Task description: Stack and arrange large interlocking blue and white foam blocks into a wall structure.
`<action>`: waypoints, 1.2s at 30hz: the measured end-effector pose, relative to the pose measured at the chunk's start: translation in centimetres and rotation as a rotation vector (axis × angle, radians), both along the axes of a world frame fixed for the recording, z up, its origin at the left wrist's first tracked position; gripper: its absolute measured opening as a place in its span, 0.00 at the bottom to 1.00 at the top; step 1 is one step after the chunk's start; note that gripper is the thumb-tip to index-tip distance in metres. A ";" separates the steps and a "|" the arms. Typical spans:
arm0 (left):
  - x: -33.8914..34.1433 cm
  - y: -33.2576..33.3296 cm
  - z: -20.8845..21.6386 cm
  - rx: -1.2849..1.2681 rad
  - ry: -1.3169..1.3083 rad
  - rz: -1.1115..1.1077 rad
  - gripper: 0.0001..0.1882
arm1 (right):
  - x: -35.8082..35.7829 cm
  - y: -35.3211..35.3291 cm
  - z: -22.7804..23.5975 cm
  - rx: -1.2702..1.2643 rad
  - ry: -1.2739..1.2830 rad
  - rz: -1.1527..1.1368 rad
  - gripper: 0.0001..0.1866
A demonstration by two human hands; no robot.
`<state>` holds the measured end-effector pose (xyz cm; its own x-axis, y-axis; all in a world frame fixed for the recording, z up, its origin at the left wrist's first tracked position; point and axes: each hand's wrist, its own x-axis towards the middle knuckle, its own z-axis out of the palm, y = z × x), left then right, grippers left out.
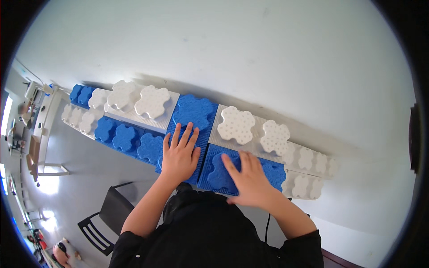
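Observation:
My left hand (179,157) lies palm down with its fingers spread on a tall blue block (193,110) topped by a clover-shaped stud. Its fingertips touch the near side of that stud. Over the neighbouring blue block (219,172) on the near side is my right hand (254,182), thumb and fingers apart, slightly blurred. Whether it touches the block I cannot tell. Neither hand grips anything. A narrow dark seam runs between these two blue blocks. Just beyond them stands a white block (236,125) with a dotted stud.
White studded blocks (152,102) and blue ones (125,137) continue the double row along the pale wall (277,53). A black chair (114,210) stands on the floor at the lower left. Farther left are a white table (50,111) and a cardboard box (33,154).

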<state>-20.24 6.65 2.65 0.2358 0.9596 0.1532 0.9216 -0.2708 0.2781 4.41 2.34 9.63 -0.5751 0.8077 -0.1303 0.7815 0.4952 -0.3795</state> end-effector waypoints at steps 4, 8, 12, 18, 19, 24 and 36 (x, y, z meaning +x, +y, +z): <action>0.0 0.0 0.1 0.000 -0.008 -0.006 0.31 | 5.9 -2.1 0.6 -0.062 -0.338 -0.173 0.68; 0.4 0.1 -0.2 0.010 0.023 -0.005 0.30 | 8.4 -2.0 -0.9 -0.007 -0.312 -0.126 0.69; 0.2 0.2 -0.7 0.032 0.078 0.001 0.29 | 7.7 -1.6 0.8 -0.076 -0.324 -0.060 0.64; 0.0 0.0 -0.3 0.027 0.074 0.001 0.30 | 6.9 -1.4 2.3 -0.145 -0.324 -0.077 0.59; 0.0 0.0 -0.4 0.026 0.069 -0.003 0.30 | 6.6 -1.4 2.5 -0.124 -0.326 -0.091 0.59; 0.3 0.4 -0.6 0.043 0.018 -0.058 0.31 | -2.2 -0.3 -1.0 0.042 -0.084 -0.013 0.63; -0.6 -0.1 -0.5 0.045 0.092 -0.021 0.31 | 5.7 -3.3 12.2 0.161 0.175 -0.125 0.57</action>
<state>-20.85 6.57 2.14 0.2713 0.9468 0.1733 0.9365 -0.3012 0.1798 10.13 -1.00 21.82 -0.4720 0.8760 0.0988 0.7696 0.4642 -0.4385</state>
